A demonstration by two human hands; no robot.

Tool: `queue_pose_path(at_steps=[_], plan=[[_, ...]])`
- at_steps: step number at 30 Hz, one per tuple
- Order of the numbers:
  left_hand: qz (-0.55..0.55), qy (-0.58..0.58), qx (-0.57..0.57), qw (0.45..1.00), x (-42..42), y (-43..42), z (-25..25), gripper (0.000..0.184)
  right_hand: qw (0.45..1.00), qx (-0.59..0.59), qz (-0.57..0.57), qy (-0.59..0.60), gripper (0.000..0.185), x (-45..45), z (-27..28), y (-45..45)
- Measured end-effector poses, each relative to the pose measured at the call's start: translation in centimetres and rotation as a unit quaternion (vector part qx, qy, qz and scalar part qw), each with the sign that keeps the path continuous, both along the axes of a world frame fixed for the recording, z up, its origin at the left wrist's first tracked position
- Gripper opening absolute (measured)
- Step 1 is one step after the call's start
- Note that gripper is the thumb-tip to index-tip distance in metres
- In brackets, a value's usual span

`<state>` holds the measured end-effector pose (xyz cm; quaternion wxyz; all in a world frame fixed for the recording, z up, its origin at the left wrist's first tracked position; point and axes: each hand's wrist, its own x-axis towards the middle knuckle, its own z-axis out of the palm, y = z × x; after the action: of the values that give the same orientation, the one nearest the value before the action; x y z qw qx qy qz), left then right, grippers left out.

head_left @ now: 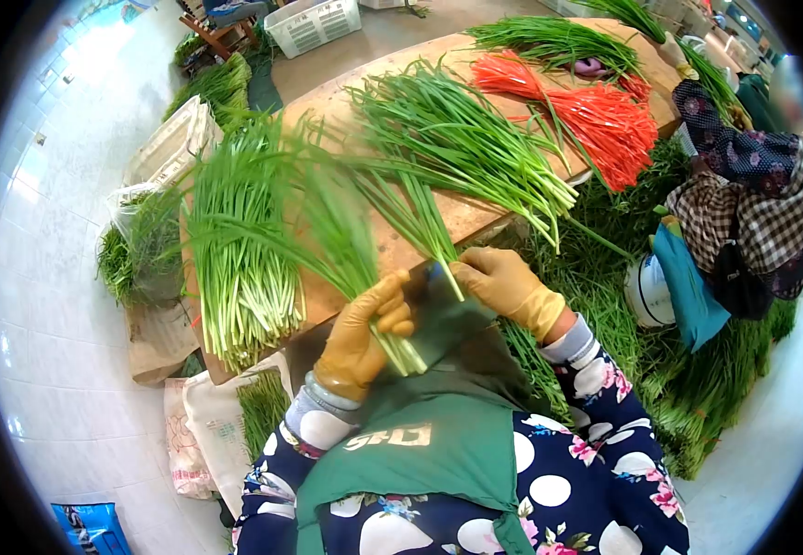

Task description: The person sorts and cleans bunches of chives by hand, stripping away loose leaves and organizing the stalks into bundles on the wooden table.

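Note:
My left hand (364, 335), in a yellow rubber glove, is closed around a bunch of garlic chives (341, 236). Their pale stalk ends stick out below the fist, while the leafy tops are smeared by motion. My right hand (510, 289), gloved the same way, pinches a few chive stalks (427, 220) between thumb and fingers, their leaves lying over the table edge. To the left on the wooden table (327, 102) lies a thick pile of chives (244, 277) with its stalk ends toward me. Another loose heap of chives (475, 139) spreads beyond my right hand.
Red plastic ties (596, 125) lie at the table's right, near more chives (559, 42). A large chive heap (688, 398) covers the floor at right, beside a white bucket (649, 291) and another person in a checked garment (762, 208). White crates (314, 26) stand behind.

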<state>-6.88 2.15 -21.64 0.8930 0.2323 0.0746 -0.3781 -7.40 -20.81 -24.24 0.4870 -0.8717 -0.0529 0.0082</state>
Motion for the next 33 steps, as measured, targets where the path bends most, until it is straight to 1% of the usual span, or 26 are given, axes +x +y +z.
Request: queue_pose_path(at_steps=[1, 2, 3, 4, 5, 6, 7, 8, 9, 10, 12, 14, 16, 18, 19, 20, 21, 22, 24, 25, 26, 28, 29, 30, 32, 33], plan=[[-0.013, 0.002, -0.022, 1.0, 0.0, 0.1, -0.1, 0.021, 1.0, 0.001, 0.005, -0.002, 0.03, 0.0, 0.4, 0.3], [-0.007, -0.001, -0.021, 1.0, -0.2, 0.1, 0.2, 0.021, 0.995, 0.083, -0.038, 0.026, 0.028, -0.2, 1.2, 0.6], [0.014, 0.003, 0.018, 1.0, -0.5, 0.0, 0.8, 0.021, 0.981, 0.166, -0.08, 0.056, 0.025, -0.6, 1.9, 0.9], [0.034, 0.008, 0.056, 0.998, -0.7, -0.1, 1.3, 0.022, 0.981, 0.168, -0.077, 0.058, 0.025, -1.3, 2.5, 1.4], [0.032, -0.012, 0.076, 0.997, -0.7, 0.0, 1.2, 0.024, 0.989, 0.093, -0.105, -0.043, 0.021, -2.1, 3.1, 1.9], [0.032, -0.011, 0.078, 0.996, -0.7, -0.2, 1.3, 0.024, 0.981, 0.015, -0.132, -0.144, 0.017, -2.6, 3.3, 2.2], [0.044, -0.025, 0.135, 0.99, -0.6, -0.6, 1.6, 0.025, 0.955, -0.103, -0.119, -0.25, 0.013, -2.7, 3.0, 2.2], [0.055, -0.038, 0.19, 0.979, -0.6, -0.8, 1.7, 0.026, 0.956, -0.102, -0.12, -0.249, 0.013, -3.0, 2.9, 2.5], [0.046, -0.085, 0.175, 0.98, -0.2, -0.6, 0.5, 0.029, 0.957, -0.098, -0.112, -0.248, 0.012, -3.2, 3.0, 2.8], [0.046, -0.085, 0.174, 0.98, -0.3, -0.8, 0.7, 0.029, 0.959, -0.093, -0.102, -0.247, 0.012, -3.5, 3.0, 3.3], [0.038, -0.124, 0.237, 0.963, -0.7, -1.6, 1.5, 0.031, 0.961, -0.089, -0.093, -0.244, 0.013, -4.0, 3.1, 3.8], [0.041, -0.13, 0.243, 0.96, -0.9, -2.0, 1.2, 0.029, 0.963, -0.07, -0.048, -0.254, 0.014, -4.5, 3.0, 4.3], [0.044, -0.142, 0.279, 0.949, -0.8, -2.1, 1.1, 0.025, 0.967, -0.055, -0.035, -0.245, 0.014, -4.9, 2.8, 4.8], [0.055, -0.142, 0.273, 0.95, -0.9, -2.1, 1.1, 0.022, 0.978, 0.06, -0.057, -0.191, 0.011, -5.1, 1.7, 5.2], [0.066, -0.125, 0.258, 0.956, -1.0, -2.0, 1.4, 0.023, 0.978, 0.061, -0.057, -0.191, 0.011, -5.4, 1.7, 5.1], [0.076, -0.109, 0.243, 0.961, -1.1, -2.0, 1.7, 0.023, 0.986, 0.082, -0.021, -0.142, 0.011, -5.9, 1.8, 4.8], [0.096, -0.131, 0.256, 0.953, -1.3, -2.0, 2.4, 0.023, 0.99, 0.102, 0.016, -0.092, 0.012, -6.3, 1.9, 4.3], [0.095, -0.13, 0.256, 0.953, -1.4, -2.0, 3.5, 0.023, 0.99, 0.102, 0.015, -0.091, 0.012, -6.7, 1.6, 3.7], [0.185, -0.166, 0.286, 0.925, -1.4, -1.7, 5.1, 0.025, 0.984, 0.11, 0.081, -0.117, 0.011, -7.9, 1.0, 2.1], [0.213, -0.14, 0.203, 0.946, -0.2, -0.3, 3.1, 0.027, 0.99, 0.067, 0.076, -0.098, 0.015, -8.5, 1.2, 1.2], [0.209, -0.105, 0.13, 0.964, 0.3, 1.0, 3.4, 0.027, 0.993, 0.061, 0.046, -0.091, 0.02, -8.9, 0.3, 0.3], [0.176, -0.087, 0.079, 0.977, 0.3, 1.4, 4.2, 0.022, 0.997, 0.045, -0.05, 0.036, 0.022, -8.5, -1.0, -1.1], [0.125, -0.038, 0.019, 0.991, 0.3, 1.6, 4.3, 0.023, 0.997, 0.013, -0.044, 0.06, 0.027, -7.8, -1.0, -1.5], [0.101, -0.07, 0.006, 0.992, 0.4, 2.0, 3.4, 0.022, 0.997, 0.016, -0.047, 0.06, 0.027, -7.0, -0.8, -1.2], [0.105, -0.031, 0.009, 0.994, 0.6, 2.4, 3.4, 0.021, 0.993, 0.113, 0.009, 0.01, 0.031, -5.2, 0.0, 1.2], [0.103, 0.001, -0.036, 0.994, 0.9, 2.5, 3.5, 0.022, 0.991, 0.132, 0.027, 0.008, 0.034, -4.3, 0.0, 2.7]])
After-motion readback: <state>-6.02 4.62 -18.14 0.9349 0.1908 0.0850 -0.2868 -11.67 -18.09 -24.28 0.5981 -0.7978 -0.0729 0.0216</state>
